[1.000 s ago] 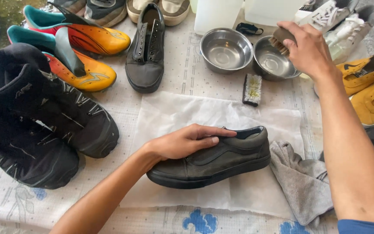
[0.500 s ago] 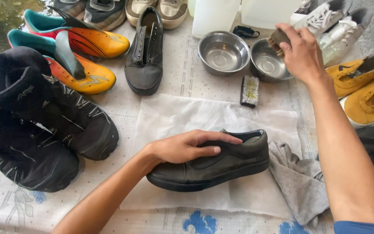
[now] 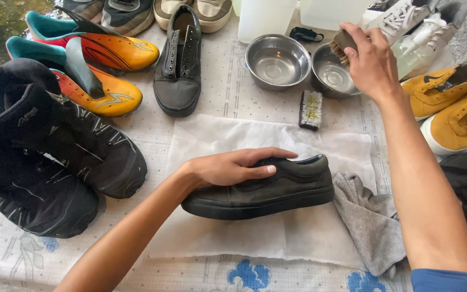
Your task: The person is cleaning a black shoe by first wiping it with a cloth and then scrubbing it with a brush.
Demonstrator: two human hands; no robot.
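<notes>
Dark grey low-top shoe upright on white sheet; brown-bristled brush over steel bowl.

Open white sheet behind the dark shoe; hemmed by black boots left, grey cloth right, small brush and two bowls beyond.
</notes>
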